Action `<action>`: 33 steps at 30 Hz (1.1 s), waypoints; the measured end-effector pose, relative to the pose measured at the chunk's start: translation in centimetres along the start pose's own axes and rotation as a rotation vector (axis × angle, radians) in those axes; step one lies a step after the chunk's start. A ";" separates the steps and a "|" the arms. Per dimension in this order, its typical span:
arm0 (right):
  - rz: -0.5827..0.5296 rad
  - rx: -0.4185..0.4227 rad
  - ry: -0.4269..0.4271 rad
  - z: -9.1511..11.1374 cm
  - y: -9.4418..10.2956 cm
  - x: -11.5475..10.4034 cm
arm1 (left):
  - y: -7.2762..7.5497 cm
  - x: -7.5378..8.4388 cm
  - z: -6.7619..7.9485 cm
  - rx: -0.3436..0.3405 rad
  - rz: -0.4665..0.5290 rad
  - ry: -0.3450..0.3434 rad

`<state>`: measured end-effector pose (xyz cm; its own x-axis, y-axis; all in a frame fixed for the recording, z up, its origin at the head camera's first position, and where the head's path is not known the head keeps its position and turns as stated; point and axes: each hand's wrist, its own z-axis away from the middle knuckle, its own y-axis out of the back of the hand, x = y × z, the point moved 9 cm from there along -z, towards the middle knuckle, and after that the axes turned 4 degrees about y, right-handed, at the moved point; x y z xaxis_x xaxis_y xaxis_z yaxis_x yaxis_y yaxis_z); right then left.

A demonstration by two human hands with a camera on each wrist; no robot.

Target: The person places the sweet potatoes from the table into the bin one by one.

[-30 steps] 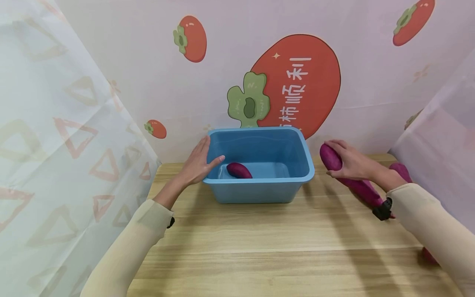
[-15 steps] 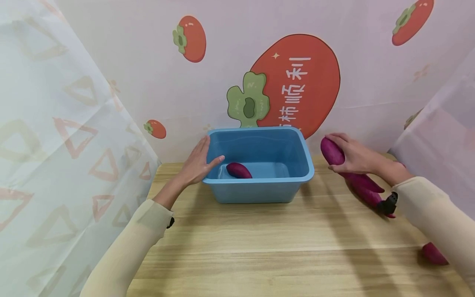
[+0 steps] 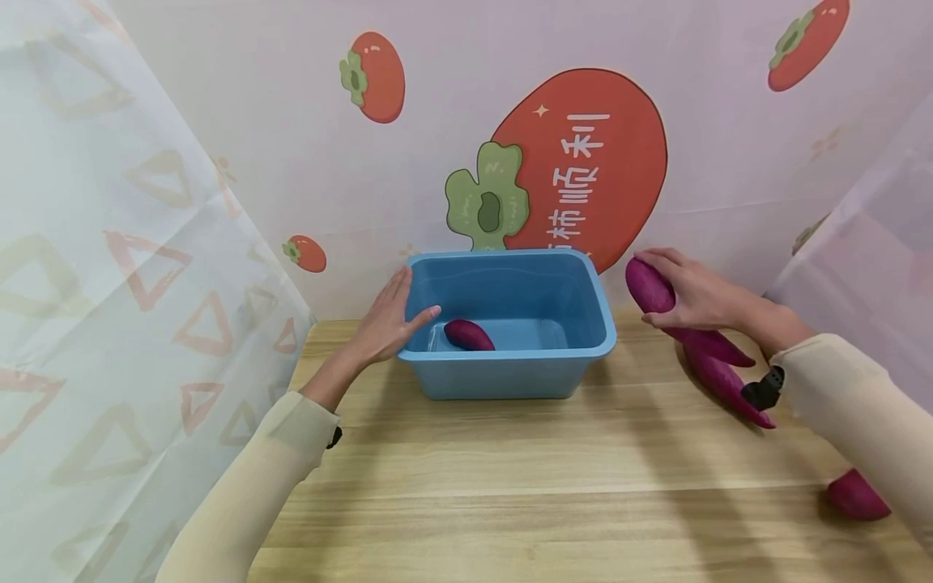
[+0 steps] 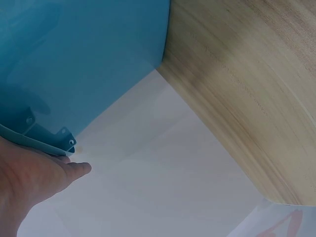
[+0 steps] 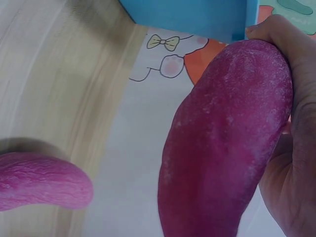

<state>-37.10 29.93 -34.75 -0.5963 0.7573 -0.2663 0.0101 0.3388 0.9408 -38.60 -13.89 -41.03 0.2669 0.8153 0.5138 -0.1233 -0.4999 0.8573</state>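
My right hand [image 3: 696, 293] grips a long purple sweet potato [image 3: 649, 285] above the table, to the right of the blue plastic bin [image 3: 510, 376]. Its thick end sticks out past the fingers, and its tapered tail slants down to the right. In the right wrist view this sweet potato [image 5: 227, 133] fills the middle. My left hand [image 3: 385, 322] rests with straight fingers along the bin's left rim, the thumb reaching over it. One smaller sweet potato [image 3: 469, 335] lies on the bin's floor. Below the held one, another sweet potato [image 3: 725, 380] lies on the table.
A further sweet potato [image 3: 856, 495] sits near the front right, partly behind the right sleeve [image 3: 860, 429]. The wooden table [image 3: 466, 494] runs back to a printed persimmon backdrop [image 3: 583, 178]. Fabric walls close off the left and right sides.
My right hand has lifted the sweet potato up off the table area, uncovering more of the one beneath. The left hand and the bin have stayed in place.
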 end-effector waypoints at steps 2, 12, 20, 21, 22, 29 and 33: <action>-0.005 -0.006 -0.005 -0.2 0.2 -0.2 | 0.0 0.0 0.0 0.000 -0.002 -0.001; 0.014 0.010 0.019 -1.6 0.9 -1.6 | 0.1 0.0 0.0 0.006 -0.006 -0.006; 0.019 -0.010 0.024 -2.5 1.3 -3.1 | 0.1 0.1 0.1 0.007 0.002 -0.006; 0.019 -0.008 0.029 -2.6 1.4 -3.3 | 0.1 0.2 0.1 0.007 0.002 -0.006; 0.021 -0.004 0.036 -2.7 1.4 -3.4 | 0.1 0.2 0.1 0.007 0.002 -0.007; 0.031 -0.001 0.084 -3.7 1.5 -4.6 | 0.0 0.2 0.0 0.009 0.002 -0.007; 0.027 -0.017 0.087 -4.1 1.6 -5.0 | 0.0 0.2 0.1 0.007 0.001 -0.007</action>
<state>-37.41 24.35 -31.07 -0.6634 0.7146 -0.2220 0.0139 0.3084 0.9512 -38.49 -13.75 -40.91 0.2735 0.8130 0.5140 -0.1165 -0.5025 0.8567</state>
